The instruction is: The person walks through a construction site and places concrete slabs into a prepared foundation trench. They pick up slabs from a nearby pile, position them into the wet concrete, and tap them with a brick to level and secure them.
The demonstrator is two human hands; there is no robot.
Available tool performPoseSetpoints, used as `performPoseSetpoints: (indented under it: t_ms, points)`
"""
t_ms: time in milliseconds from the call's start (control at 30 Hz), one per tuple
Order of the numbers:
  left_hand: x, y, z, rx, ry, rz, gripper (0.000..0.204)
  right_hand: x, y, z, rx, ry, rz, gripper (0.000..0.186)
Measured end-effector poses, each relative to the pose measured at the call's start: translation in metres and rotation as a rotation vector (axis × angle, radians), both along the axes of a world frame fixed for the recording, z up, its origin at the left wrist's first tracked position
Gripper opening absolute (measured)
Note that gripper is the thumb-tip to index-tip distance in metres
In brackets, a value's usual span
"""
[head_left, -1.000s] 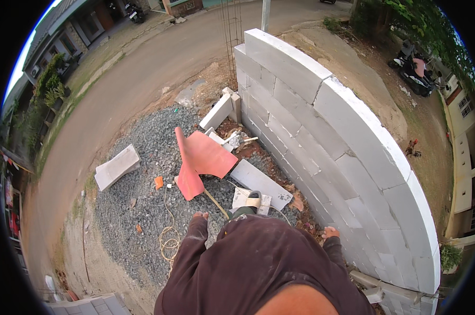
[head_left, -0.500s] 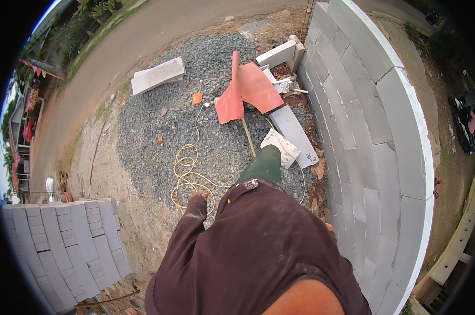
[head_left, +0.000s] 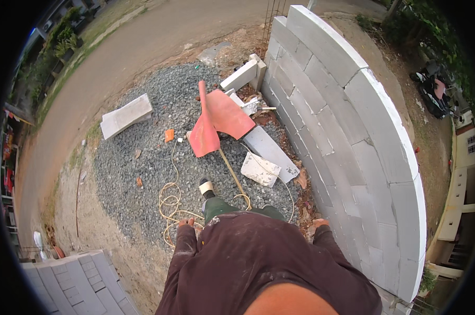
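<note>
My left hand [head_left: 187,224] hangs low at my side, close to the loose coils of a pale cord [head_left: 170,202] on the gravel. Its fingers are too small and partly hidden to read. On the other side my right hand [head_left: 320,223] hangs next to the grey block wall [head_left: 321,136], seemingly apart from it; its fingers are also unclear. Ahead of my feet lies a folded red sheet [head_left: 224,113] with a pale stick [head_left: 231,172] reaching from it toward me. A white block piece [head_left: 260,169] and a long grey block [head_left: 273,152] lie to its right.
Two stacked pale blocks [head_left: 126,115] rest on the gravel pile [head_left: 127,173] at left. More blocks [head_left: 240,76] lean by the wall's far end. A block stack [head_left: 82,281] stands at lower left. An orange piece [head_left: 169,135] lies near the cord; a road [head_left: 90,68] curves behind.
My view has shifted, so the wall and red sheet sit farther left and lower. My raised knee has gone down and a sandalled foot shows. My right hand has come into fuller view.
</note>
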State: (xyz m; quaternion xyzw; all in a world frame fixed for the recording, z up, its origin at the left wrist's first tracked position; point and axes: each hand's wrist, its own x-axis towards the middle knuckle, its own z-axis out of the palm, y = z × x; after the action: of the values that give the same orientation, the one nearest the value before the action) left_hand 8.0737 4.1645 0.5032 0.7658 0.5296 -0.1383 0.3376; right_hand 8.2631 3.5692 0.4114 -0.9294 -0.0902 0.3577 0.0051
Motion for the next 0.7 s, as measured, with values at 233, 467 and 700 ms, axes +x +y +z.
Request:
performPoseSetpoints:
  t_ms: [233, 467, 700]
  points:
    - [0.006, 0.1, -0.073, -0.115, 0.167, -0.268, 0.041, 0.009, 0.11, -0.043, 0.379, 0.025, -1.3, 0.024]
    - [0.057, 0.27, -0.116, -0.181, -0.059, 0.032, 0.036, 0.011, 0.248, -0.06, -0.079, 0.124, -0.661, 0.038]
    - [0.003, 0.439, -0.122, 0.107, -0.181, 0.297, 0.036, 0.185, 0.512, 0.057, 0.408, -0.153, -0.567, 0.034]
